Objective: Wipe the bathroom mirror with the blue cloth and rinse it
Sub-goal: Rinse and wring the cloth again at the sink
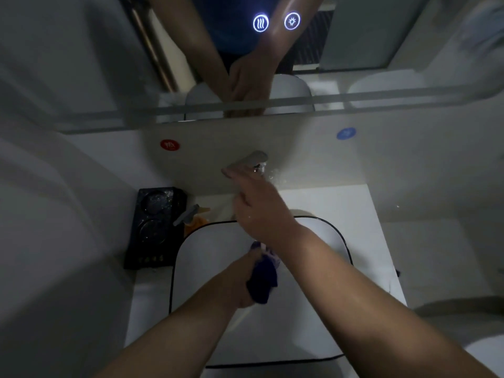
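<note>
The blue cloth (263, 274) hangs bunched over the white sink basin (207, 257), and my left hand (241, 282) grips it from the left. My right hand (259, 208) reaches forward across the basin with its fingers stretched out, and the fingertips touch the metal tap handle (249, 159) on the wall. The bathroom mirror (245, 50) fills the top of the view and reflects both my arms. Whether water runs from the tap I cannot tell.
A black tray (152, 227) with round recesses stands left of the basin. An orange bottle with a grey pump (192, 218) sits beside it. Red (170, 145) and blue (345, 133) stickers mark the wall. Two lit touch buttons (276, 22) glow on the mirror.
</note>
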A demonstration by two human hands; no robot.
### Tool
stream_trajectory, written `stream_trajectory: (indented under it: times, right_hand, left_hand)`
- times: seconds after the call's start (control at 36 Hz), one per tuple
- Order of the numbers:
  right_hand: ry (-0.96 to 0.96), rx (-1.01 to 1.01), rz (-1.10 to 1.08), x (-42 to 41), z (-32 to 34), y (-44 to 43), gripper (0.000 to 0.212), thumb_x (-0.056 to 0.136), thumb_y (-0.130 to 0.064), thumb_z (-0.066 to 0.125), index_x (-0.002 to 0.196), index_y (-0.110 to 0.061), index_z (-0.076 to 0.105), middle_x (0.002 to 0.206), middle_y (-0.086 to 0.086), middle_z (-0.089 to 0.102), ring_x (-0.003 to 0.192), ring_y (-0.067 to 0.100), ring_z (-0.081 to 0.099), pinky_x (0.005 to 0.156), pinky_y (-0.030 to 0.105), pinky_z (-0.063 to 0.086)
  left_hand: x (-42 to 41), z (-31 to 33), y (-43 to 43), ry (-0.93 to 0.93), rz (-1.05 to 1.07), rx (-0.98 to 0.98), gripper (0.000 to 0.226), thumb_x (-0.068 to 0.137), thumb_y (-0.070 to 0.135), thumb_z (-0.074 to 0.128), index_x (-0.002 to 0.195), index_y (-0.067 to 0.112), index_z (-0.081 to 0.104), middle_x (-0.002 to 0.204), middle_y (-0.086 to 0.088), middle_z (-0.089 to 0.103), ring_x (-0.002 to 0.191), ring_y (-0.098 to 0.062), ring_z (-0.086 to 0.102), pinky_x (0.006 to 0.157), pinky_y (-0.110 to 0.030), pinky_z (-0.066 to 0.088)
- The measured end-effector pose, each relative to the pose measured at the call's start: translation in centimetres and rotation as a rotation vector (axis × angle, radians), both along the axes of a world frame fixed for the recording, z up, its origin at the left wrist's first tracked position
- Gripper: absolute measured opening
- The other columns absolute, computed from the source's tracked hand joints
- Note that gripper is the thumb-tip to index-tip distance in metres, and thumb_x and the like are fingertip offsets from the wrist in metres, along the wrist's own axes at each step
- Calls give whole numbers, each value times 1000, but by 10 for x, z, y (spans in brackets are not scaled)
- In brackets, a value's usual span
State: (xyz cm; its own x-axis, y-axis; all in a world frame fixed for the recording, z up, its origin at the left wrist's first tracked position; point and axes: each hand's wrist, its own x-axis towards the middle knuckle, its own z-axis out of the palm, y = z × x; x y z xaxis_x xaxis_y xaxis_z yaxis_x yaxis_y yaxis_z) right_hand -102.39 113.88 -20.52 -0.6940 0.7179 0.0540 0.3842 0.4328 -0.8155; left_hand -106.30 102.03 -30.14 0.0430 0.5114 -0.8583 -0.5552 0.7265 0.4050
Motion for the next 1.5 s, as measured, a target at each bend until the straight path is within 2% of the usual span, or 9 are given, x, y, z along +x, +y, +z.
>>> stream_trajectory:
  times: [0.11, 0.22, 0.39, 0.5, 0.64, 0.78, 0.94, 1.31, 1.5]
  right_hand:
    - [-211, -109, 185, 4, -6, -7, 66, 99, -7, 41, 165, -17, 42, 174, 1, 35, 165, 16, 20, 136, 39, 13]
    - [3, -229, -85, 22, 1, -15, 51, 98, -9, 46, 143, -19, 68, 144, -1, 66, 127, 12, 60, 108, 24, 45]
    - [-25, -374, -495, 52, -26, -38, 26, 98, -9, 53, 96, -24, 74, 87, -10, 72, 80, 15, 66, 73, 28, 49]
    - [-79, -429, -556, 69, -47, -60, 31, 96, 0, 51, 87, -24, 67, 84, -9, 68, 76, 11, 60, 71, 27, 44]
    - [-302, -238, -81, 113, -74, -93, 50, 83, -9, 54, 128, -28, 63, 129, -4, 62, 117, 16, 64, 96, 19, 52]
    - [-572, 10, 410, 143, -98, -111, 118, 87, -46, 69, 169, -41, -15, 181, -1, -6, 165, 24, 11, 133, 35, 15]
    - [-340, 241, 442, 134, -96, -90, 105, 87, -43, 70, 171, -43, 7, 174, 2, 32, 149, 26, 47, 126, 39, 39]
    - [-822, 184, 672, 114, -61, -71, 71, 89, -36, 74, 148, -29, 36, 116, 4, 66, 98, 33, 71, 78, 40, 53]
    - [-1054, -50, 689, 94, -54, -57, 36, 90, -25, 69, 123, -15, 59, 106, 9, 71, 93, 32, 71, 74, 38, 56]
  left_hand:
    - [-2, -15, -33, -29, 96, -76, 53, 99, 16, 63, 145, -8, 52, 82, -6, 65, 56, -18, 63, 53, -26, 55]
    - [-9, -6, -52, -244, 300, -140, 26, 94, -10, 43, 80, 12, 47, 80, -7, 37, 48, -12, 46, 47, -24, 45]
    - [-13, -7, -74, -231, 370, -69, 51, 104, 14, 63, 151, 31, 57, 152, -3, 61, 131, -14, 55, 103, -29, 46]
    - [-5, 9, -75, -136, 288, -125, 46, 102, 18, 63, 147, 17, 56, 110, -16, 76, 94, -35, 73, 71, -35, 58]
    - [-12, 15, -83, -155, 166, -187, 48, 92, 30, 73, 129, 0, 65, 85, -15, 67, 57, -23, 59, 44, -27, 47]
    - [-20, 26, -81, -209, -34, -211, 70, 75, 36, 88, 132, 1, 68, 103, -14, 71, 62, -21, 60, 50, -27, 46]
    - [-29, 42, -71, -245, -318, -170, 70, 84, 42, 83, 140, 6, 63, 102, -9, 71, 68, -18, 60, 53, -25, 47]
    - [-3, 48, -44, 431, -986, -74, 65, 73, 41, 88, 128, 15, 67, 121, -10, 73, 106, -27, 71, 99, -43, 60]
    - [36, 30, -52, 1064, -1076, 38, 101, 87, 30, 73, 165, 23, 9, 119, -8, 70, 105, -27, 71, 81, -35, 56]
